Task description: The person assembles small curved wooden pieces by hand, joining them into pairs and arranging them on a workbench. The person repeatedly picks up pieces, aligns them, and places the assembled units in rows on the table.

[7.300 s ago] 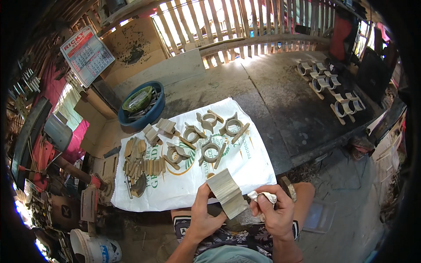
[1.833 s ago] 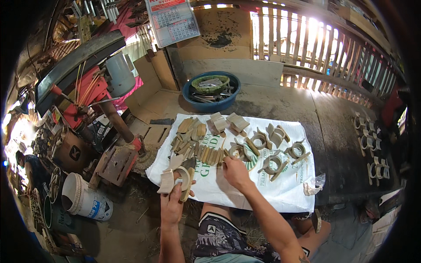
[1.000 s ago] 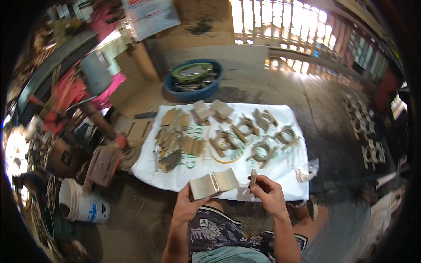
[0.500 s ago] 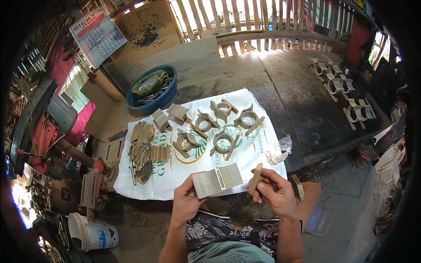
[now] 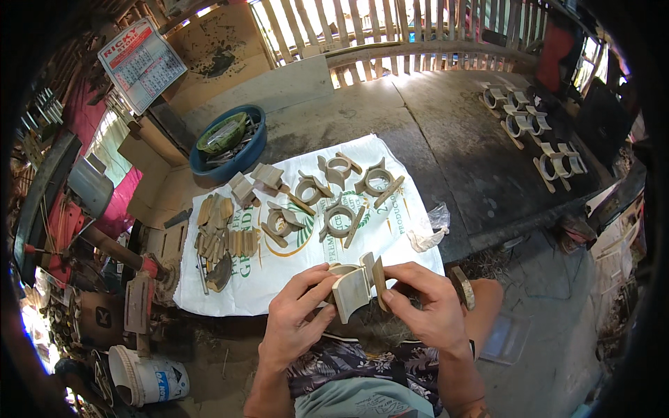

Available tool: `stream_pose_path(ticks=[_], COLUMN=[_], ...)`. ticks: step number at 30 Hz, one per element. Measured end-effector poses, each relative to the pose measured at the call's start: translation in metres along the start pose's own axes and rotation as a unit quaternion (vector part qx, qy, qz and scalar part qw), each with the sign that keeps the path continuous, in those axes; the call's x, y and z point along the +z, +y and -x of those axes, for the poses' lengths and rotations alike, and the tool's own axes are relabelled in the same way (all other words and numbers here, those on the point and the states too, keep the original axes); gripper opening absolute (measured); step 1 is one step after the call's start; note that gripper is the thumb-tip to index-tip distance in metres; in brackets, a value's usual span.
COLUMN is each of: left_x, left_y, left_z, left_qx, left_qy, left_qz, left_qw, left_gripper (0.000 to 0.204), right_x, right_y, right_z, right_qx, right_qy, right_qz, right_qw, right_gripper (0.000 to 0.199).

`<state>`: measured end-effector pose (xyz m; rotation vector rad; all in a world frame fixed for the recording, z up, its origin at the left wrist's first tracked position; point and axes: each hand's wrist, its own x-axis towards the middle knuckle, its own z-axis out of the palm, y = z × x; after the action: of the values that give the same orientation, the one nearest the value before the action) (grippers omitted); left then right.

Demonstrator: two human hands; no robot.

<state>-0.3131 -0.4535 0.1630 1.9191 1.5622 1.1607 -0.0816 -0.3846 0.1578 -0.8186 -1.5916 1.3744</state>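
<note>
My left hand (image 5: 293, 320) grips a pale wooden piece with curved, concave faces and a raised lip (image 5: 351, 294) by its left side. A flat wooden strip with rounded ends (image 5: 378, 281) is pinched between the thumb and fingers of my right hand (image 5: 426, 306). The strip stands on edge right beside the lip of the curved piece; I cannot tell whether they touch. Beyond my hands, several wooden ring pieces (image 5: 339, 235), some with strips against them, lie on a white printed sack (image 5: 306, 279).
Small wooden offcuts (image 5: 214, 212) are piled on the sack's left, near two wooden blocks (image 5: 267, 175). A blue basin (image 5: 259, 143) holds a green bowl and metal bits. More curved wooden pieces (image 5: 516, 125) stand on the dark tabletop (image 5: 481, 198) at right. A white bucket (image 5: 143, 376) sits lower left.
My hands have come together, bringing the strip up to the curved piece. The curved piece has turned, so its hollow side shows. The whole view has shifted slightly.
</note>
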Motion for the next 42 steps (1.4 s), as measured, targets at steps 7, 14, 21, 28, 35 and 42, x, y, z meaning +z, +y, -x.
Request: stream_pose_path(ticks=[7, 14, 21, 28, 35, 42], left_x=[-0.0029, -0.0038, -0.0026, -0.002, -0.002, 0.0015], left_y=[0.0036, 0.0042, 0.0036, 0.0043, 0.0035, 0.0035], left_z=[0.0004, 0.001, 0.0008, 0.0002, -0.0002, 0.0004], left_qx=[0.019, 0.016, 0.012, 0.01, 0.013, 0.016], left_qy=[-0.012, -0.01, -0.009, -0.006, -0.004, 0.008], left_qz=[-0.017, -0.014, -0.018, -0.015, -0.014, -0.021], left_qw=[1.0, 1.0, 1.0, 1.0, 1.0, 1.0], left_gripper=[0.05, 0.049, 0.051, 0.052, 0.052, 0.05], right_x=[0.0065, 0.0098, 0.0094, 0.0095, 0.0086, 0.0085], right_y=[0.0012, 0.0042, 0.0033, 0.0043, 0.0054, 0.0048], right_z=[-0.0009, -0.0015, -0.0021, -0.003, -0.0037, -0.004], right_qx=[-0.006, -0.012, -0.003, -0.023, -0.042, -0.034], right_qy=[-0.001, 0.001, -0.002, 0.001, -0.001, -0.006], right_qz=[0.011, 0.006, 0.008, 0.015, 0.026, 0.035], right_qw=[1.0, 1.0, 1.0, 1.0, 0.999, 0.999], right_gripper=[0.03, 0.03, 0.031, 0.031, 0.032, 0.033])
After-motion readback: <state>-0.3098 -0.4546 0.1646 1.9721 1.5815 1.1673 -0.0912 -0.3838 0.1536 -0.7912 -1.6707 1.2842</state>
